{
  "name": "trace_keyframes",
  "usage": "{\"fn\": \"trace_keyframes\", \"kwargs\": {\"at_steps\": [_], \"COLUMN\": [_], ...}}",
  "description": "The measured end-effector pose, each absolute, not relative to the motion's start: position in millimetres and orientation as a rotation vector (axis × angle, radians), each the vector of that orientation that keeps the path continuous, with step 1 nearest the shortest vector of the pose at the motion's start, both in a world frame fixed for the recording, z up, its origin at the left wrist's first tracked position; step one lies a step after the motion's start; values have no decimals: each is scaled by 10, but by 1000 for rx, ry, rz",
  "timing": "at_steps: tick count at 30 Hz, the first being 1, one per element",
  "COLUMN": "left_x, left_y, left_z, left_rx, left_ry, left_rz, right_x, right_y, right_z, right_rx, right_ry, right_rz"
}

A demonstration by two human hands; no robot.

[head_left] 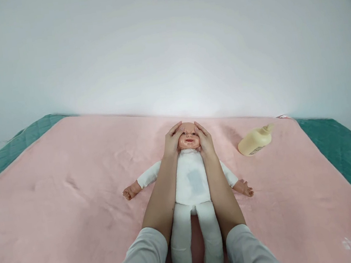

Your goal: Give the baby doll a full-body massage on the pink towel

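A baby doll (pixel 191 177) with a white cloth body lies on its back on a pink blanket (pixel 96 169), its head toward the wall and its arms spread to the sides. On the left of the doll's head rests my left hand (pixel 173 140), fingers curved along the temple and forehead. My right hand (pixel 205 137) cups the other side in the same way. Between them the two palms clasp the head, and the doll's face shows in the gap. My forearms run along both sides of its torso, covering part of its arms.
To the right of the doll, a pale yellow pump bottle (pixel 254 142) lies tilted on the blanket. A green quilted cover (pixel 344 147) shows beyond the blanket's edges. Behind the bed stands a plain white wall (pixel 163 42).
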State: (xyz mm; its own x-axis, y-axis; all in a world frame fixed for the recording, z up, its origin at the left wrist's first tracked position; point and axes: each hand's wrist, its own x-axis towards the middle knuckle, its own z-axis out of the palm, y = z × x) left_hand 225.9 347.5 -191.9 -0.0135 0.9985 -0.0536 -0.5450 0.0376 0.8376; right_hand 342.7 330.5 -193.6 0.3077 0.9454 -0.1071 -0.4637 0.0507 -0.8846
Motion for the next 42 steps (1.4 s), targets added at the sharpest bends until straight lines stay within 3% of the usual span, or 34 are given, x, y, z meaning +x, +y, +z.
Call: {"fn": "trace_keyframes", "kwargs": {"at_steps": [42], "left_x": [2273], "left_y": [3467], "left_z": [-1888], "left_rx": [708], "left_ry": [795], "left_rz": [1436], "right_x": [3404], "right_y": [3323], "right_z": [-1924], "right_rx": [-1000], "right_ry": [-583], "right_rz": [1147]}}
